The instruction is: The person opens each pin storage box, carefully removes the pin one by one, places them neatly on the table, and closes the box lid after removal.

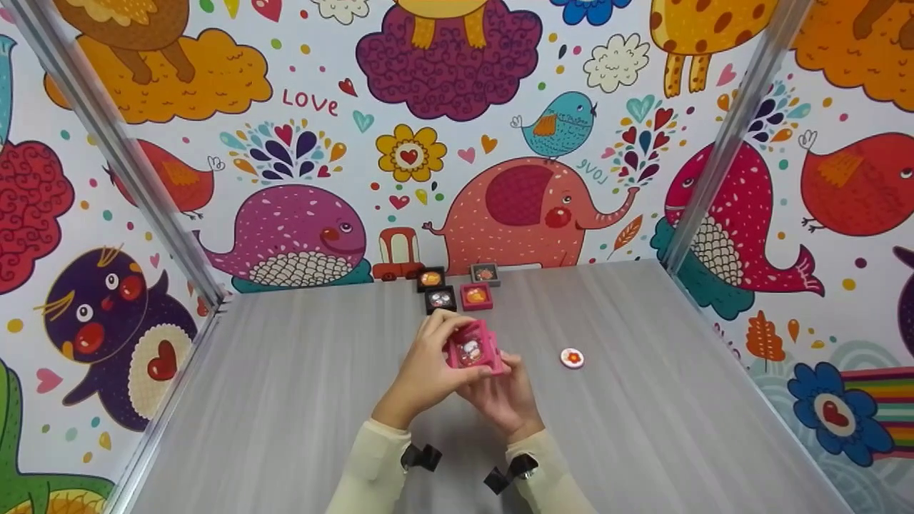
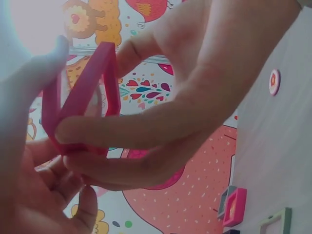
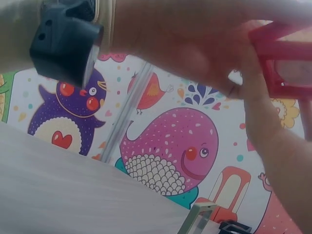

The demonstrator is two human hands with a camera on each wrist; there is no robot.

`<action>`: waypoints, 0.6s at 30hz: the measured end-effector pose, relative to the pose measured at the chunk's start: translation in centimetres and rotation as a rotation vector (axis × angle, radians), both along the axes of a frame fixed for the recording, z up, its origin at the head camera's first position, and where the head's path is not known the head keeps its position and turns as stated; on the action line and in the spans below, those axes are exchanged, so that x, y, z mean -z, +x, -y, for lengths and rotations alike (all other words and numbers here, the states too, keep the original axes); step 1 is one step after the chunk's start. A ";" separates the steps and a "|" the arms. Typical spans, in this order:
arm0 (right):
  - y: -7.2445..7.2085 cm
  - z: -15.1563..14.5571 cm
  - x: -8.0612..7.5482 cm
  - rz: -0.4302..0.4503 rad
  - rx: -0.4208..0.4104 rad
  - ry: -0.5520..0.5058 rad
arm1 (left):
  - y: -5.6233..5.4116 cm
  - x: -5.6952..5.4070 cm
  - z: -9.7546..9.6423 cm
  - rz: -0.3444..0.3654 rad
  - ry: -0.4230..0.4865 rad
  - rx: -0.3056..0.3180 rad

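Note:
A pink square display frame (image 1: pixel 490 341) is held above the table between both hands, tilted. Its two halves stand apart in a V in the left wrist view, with see-through film inside the pink rims (image 2: pixel 90 80). Within it, in the head view, a round badge (image 1: pixel 470 350) with a white and reddish picture shows. My left hand (image 1: pixel 426 364) grips the frame from the left, fingers over its upper edge and thumb along the lower one. From below and the right, my right hand (image 1: pixel 507 396) holds it, its fingers partly hidden behind the frame.
A round white badge with a red flower (image 1: pixel 572 358) lies to the right. Toward the back wall sit two black frames (image 1: pixel 430 279), a grey frame (image 1: pixel 485 274) and another pink frame (image 1: pixel 476 295), with round pieces inside. A pale green frame (image 2: pixel 287 225) shows in the left wrist view.

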State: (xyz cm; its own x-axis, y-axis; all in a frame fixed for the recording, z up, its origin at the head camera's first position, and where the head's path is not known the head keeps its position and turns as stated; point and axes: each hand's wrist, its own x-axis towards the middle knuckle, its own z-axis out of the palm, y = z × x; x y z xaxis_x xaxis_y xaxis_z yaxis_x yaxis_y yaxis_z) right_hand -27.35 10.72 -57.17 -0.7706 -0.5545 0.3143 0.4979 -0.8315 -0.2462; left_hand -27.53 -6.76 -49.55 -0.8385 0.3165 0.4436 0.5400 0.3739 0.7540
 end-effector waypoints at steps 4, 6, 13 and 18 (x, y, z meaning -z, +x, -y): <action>0.1 -0.2 -0.2 0.050 0.003 -0.019 | 0.0 0.1 0.3 0.072 0.117 0.015; 0.1 -0.2 -0.3 0.069 0.007 -0.026 | 0.1 0.0 0.6 0.096 0.155 0.021; 0.2 -0.4 -0.5 0.110 0.016 -0.055 | 0.3 -0.2 1.4 0.151 0.214 0.028; 0.2 -0.3 -0.7 0.117 0.009 -0.066 | 0.1 -0.1 1.8 0.154 0.256 0.064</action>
